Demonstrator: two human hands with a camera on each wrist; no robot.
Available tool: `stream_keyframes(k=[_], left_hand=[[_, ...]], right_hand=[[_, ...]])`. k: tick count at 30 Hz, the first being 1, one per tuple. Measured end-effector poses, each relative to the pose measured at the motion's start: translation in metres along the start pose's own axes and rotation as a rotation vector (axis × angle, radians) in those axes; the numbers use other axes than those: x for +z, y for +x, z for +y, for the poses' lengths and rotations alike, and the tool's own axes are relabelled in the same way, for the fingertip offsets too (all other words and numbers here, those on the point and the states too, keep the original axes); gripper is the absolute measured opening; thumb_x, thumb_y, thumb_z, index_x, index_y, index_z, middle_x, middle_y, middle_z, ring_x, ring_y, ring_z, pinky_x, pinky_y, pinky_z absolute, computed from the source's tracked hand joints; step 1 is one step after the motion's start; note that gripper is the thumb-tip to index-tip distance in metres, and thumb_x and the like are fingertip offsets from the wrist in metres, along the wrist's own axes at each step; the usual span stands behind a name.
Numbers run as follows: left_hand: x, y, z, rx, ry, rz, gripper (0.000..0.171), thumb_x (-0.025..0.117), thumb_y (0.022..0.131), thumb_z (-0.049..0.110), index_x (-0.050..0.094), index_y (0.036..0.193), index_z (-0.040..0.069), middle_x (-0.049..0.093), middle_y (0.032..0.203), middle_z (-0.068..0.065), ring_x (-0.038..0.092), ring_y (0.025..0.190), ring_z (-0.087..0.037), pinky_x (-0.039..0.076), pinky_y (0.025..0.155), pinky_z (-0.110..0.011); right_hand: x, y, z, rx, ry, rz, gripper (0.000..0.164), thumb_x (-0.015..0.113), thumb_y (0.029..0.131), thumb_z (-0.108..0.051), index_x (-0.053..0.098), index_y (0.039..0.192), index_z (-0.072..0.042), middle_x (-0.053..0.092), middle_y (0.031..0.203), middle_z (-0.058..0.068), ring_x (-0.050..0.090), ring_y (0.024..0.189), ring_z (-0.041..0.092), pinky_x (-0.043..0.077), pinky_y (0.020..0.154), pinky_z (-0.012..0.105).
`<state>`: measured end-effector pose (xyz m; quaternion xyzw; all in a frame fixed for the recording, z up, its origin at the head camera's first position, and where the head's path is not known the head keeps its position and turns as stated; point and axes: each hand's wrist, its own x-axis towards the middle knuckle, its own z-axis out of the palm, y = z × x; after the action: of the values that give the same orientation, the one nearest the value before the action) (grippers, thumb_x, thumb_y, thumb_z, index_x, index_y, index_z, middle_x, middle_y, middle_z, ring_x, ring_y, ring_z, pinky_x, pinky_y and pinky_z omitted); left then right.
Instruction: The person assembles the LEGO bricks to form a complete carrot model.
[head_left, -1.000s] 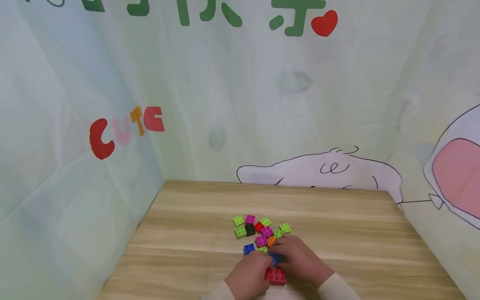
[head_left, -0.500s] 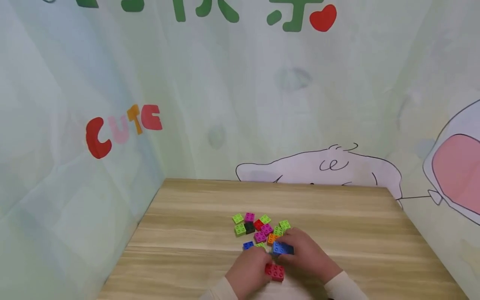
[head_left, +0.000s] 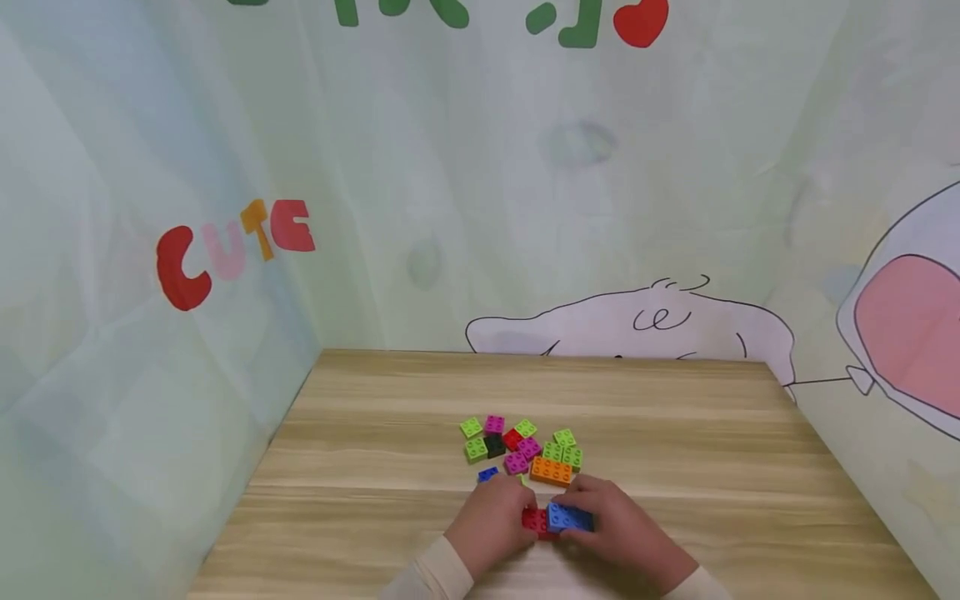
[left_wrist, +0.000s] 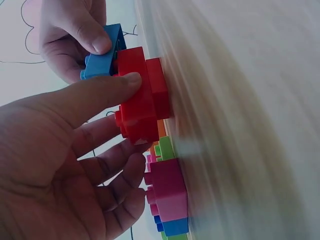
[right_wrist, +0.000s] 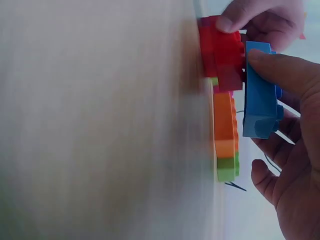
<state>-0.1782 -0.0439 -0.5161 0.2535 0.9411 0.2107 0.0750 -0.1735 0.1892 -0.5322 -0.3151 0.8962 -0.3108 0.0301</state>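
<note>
Thumb and fingers of my left hand pinch a red toy building brick, which sits on a second red brick at the tabletop. My right hand grips a blue brick by its sides, studs facing up. The blue brick overhangs the right end of the upper red brick, its underside right at the red studs in the right wrist view. From the head view it covers much of the red stack, and my left fingers hide the rest of that stack's left end.
Beyond my hands lie loose bricks: an orange one, a black one, several lime green ones, several magenta ones, a red one and a small blue one. A printed cloth borders the wooden table.
My right hand has carried the blue brick from among the loose bricks to over the red stack's right end, uncovering the orange brick. My left hand stays on the red brick. The head view tilts down slightly.
</note>
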Motion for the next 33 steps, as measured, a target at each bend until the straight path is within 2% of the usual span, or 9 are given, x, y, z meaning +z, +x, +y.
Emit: stream_keyframes(k=[4,10,17,23,27,33], left_hand=[[0.003,0.000,-0.002,0.024,0.015,0.020,0.019,0.092,0.073,0.026,0.077,0.084,0.019,0.060,0.074,0.014,0.052,0.074,-0.007,0.047,0.073,-0.029],[0.007,0.001,-0.001,0.028,-0.010,0.012,0.020,0.091,0.075,0.029,0.075,0.081,0.020,0.058,0.073,0.014,0.049,0.071,-0.006,0.046,0.070,-0.027],[0.005,0.004,-0.003,0.027,-0.029,0.018,0.020,0.092,0.076,0.031,0.079,0.083,0.018,0.060,0.073,0.014,0.052,0.071,-0.006,0.048,0.072,-0.029],[0.001,0.005,-0.002,0.003,-0.037,-0.019,0.020,0.092,0.076,0.030,0.078,0.082,0.018,0.060,0.071,0.015,0.051,0.070,-0.006,0.047,0.071,-0.028],[0.000,0.003,-0.002,-0.004,-0.014,-0.025,0.023,0.093,0.075,0.032,0.079,0.088,0.019,0.062,0.075,0.015,0.052,0.074,-0.007,0.047,0.077,-0.031],[-0.007,0.000,-0.007,0.052,0.009,-0.002,0.042,0.094,0.071,0.046,0.079,0.102,0.023,0.067,0.092,0.013,0.057,0.093,-0.011,0.044,0.094,-0.043]], right_hand=[[0.004,0.001,-0.001,-0.025,-0.016,0.013,0.036,0.083,0.089,-0.031,0.077,0.123,-0.018,0.061,0.104,-0.015,0.054,0.090,0.001,0.053,0.079,0.024],[0.005,0.001,-0.005,-0.008,-0.056,-0.003,0.034,0.083,0.089,-0.028,0.078,0.121,-0.018,0.060,0.103,-0.016,0.053,0.089,0.001,0.053,0.079,0.023],[0.007,0.007,-0.008,-0.039,-0.050,0.018,0.033,0.084,0.088,-0.022,0.079,0.119,-0.014,0.060,0.102,-0.013,0.053,0.088,0.002,0.052,0.077,0.022],[0.007,0.008,-0.009,-0.091,-0.065,0.052,0.038,0.086,0.085,-0.017,0.078,0.121,-0.008,0.062,0.104,-0.009,0.054,0.091,0.004,0.054,0.080,0.024],[0.010,0.004,-0.009,-0.052,-0.053,0.049,0.037,0.085,0.087,-0.019,0.077,0.123,-0.011,0.060,0.106,-0.010,0.052,0.094,0.005,0.052,0.082,0.026],[0.012,-0.003,-0.007,0.025,-0.067,0.043,0.033,0.083,0.089,-0.025,0.078,0.121,-0.018,0.060,0.108,-0.015,0.052,0.097,0.004,0.053,0.085,0.028]])
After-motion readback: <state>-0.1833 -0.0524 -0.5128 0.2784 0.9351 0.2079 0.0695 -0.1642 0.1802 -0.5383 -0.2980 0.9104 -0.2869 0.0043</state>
